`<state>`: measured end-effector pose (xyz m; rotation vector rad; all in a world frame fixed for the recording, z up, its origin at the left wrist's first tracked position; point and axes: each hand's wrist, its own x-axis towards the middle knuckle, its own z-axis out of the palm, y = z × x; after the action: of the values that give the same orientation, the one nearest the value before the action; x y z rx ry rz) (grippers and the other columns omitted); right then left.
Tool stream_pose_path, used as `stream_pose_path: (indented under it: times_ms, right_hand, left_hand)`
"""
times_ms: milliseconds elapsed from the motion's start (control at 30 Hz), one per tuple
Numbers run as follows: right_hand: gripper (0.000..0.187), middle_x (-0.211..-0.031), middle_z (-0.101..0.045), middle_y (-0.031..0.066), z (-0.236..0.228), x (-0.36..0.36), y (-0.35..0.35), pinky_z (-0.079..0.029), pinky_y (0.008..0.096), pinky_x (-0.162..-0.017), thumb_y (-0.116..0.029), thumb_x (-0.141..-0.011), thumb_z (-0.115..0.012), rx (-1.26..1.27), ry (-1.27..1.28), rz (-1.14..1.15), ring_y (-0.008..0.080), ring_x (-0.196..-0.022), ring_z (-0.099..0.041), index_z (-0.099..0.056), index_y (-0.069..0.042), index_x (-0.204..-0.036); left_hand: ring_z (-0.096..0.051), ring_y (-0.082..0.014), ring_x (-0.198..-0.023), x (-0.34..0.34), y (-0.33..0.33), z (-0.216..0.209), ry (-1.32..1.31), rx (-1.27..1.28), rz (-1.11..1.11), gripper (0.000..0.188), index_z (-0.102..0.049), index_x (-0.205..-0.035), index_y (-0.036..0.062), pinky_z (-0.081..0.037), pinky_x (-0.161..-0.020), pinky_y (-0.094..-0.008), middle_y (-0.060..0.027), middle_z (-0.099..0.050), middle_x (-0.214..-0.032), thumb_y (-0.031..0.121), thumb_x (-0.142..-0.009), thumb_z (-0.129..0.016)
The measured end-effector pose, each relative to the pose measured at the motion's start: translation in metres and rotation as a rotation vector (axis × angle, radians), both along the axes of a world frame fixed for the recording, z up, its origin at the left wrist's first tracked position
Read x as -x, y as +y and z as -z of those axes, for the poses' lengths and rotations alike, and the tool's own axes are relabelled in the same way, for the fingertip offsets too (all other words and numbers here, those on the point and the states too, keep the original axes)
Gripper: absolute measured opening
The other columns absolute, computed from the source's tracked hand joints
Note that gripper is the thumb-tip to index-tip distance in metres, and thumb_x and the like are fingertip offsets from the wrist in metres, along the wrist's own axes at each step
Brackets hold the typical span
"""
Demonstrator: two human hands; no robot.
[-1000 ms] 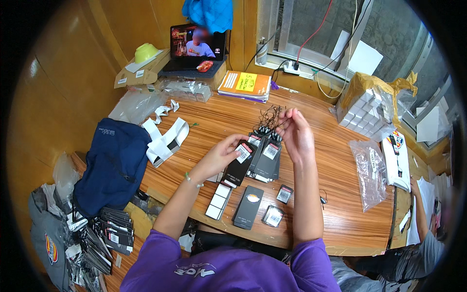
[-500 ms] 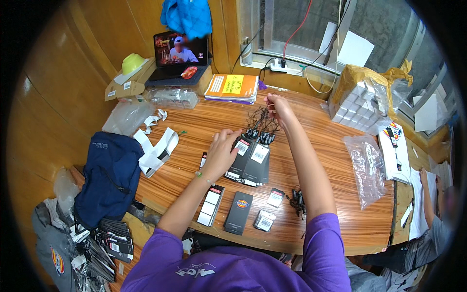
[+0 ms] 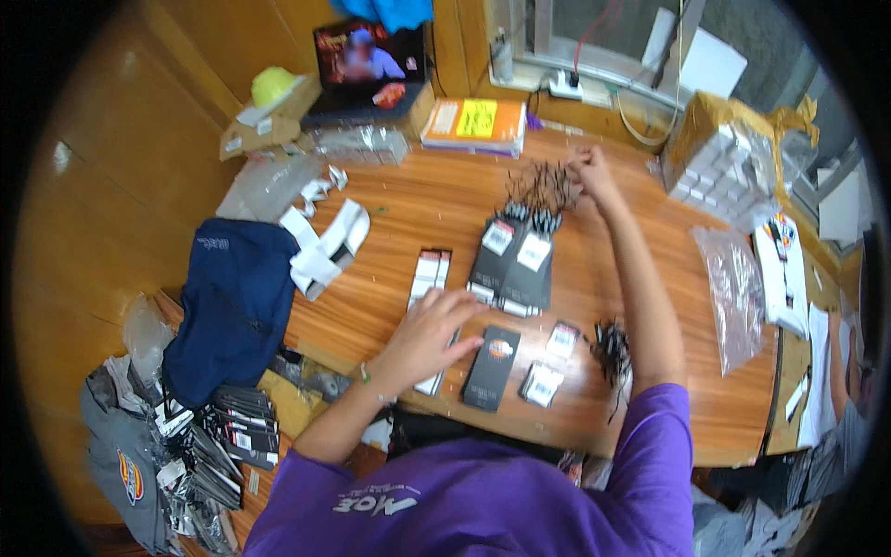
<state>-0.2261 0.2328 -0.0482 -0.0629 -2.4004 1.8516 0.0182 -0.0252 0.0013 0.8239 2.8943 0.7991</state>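
Observation:
My left hand (image 3: 429, 336) hovers low over the near part of the table with its fingers spread and nothing in them. Below it lie a strip of white labels (image 3: 430, 269), partly covered by the hand, and a pile of black hang tags (image 3: 492, 369). Farther off, a fanned stack of black hang tags (image 3: 512, 269) with white barcode stickers lies with its black cords (image 3: 543, 186) splayed away from me. Beside the cord ends, my right hand (image 3: 592, 172) is closed, its fingertips pinched together. Blur hides what they hold.
Small stickered tags (image 3: 540, 383) and a bunch of black cords (image 3: 610, 351) lie near the front edge. A box of small white packs (image 3: 729, 167) stands at the back right, a clear plastic bag (image 3: 730, 297) before it. Left are a navy bag (image 3: 232, 316) and curled paper strips (image 3: 325, 246).
My left hand has left the fanned tags and come back toward me, over the near piles. The right hand has shifted a little to the right of the cords. The whole view has also shifted.

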Motion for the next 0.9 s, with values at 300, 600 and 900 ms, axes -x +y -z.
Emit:
stream_pose_path:
  times_ms: [300,600,900]
  right_hand:
    - [0.034,-0.087,-0.057,0.0125,-0.027,-0.233,0.02,-0.044,0.0366,-0.076,-0.025,-0.067,-0.073,-0.803,0.022,-0.29,0.0294,-0.086,-0.054,-0.06,-0.002,-0.088]
    - [0.04,-0.091,-0.056,0.0128,-0.01,-0.256,0.001,-0.042,0.0395,-0.078,-0.015,-0.058,-0.079,-0.835,0.004,-0.161,0.0299,-0.092,-0.051,-0.055,-0.003,-0.088]
    - [0.015,-0.064,-0.055,0.0003,0.018,-0.25,0.011,-0.04,0.022,-0.053,-0.001,-0.073,-0.068,-0.174,-0.148,-0.071,0.0063,-0.059,-0.048,-0.056,0.001,-0.082]
  left_hand:
    - [-0.045,-0.0237,-0.102,0.012,0.023,0.021,-0.021,0.089,0.154,0.062,-0.057,-0.113,0.0077,-0.032,-0.092,-0.0351,-0.0058,-0.059,-0.104,0.034,-0.06,-0.075]
    - [-0.046,-0.0214,-0.098,0.014,0.021,0.028,0.15,-0.015,0.197,0.048,-0.063,-0.097,0.0074,-0.033,-0.089,-0.0352,-0.0032,-0.057,-0.094,0.032,-0.057,-0.076]
    - [-0.055,-0.0093,-0.067,0.011,0.013,0.022,-0.637,-0.605,0.218,0.032,-0.054,-0.105,0.0003,-0.046,-0.063,-0.0262,-0.0051,-0.06,-0.085,0.003,-0.076,-0.065]
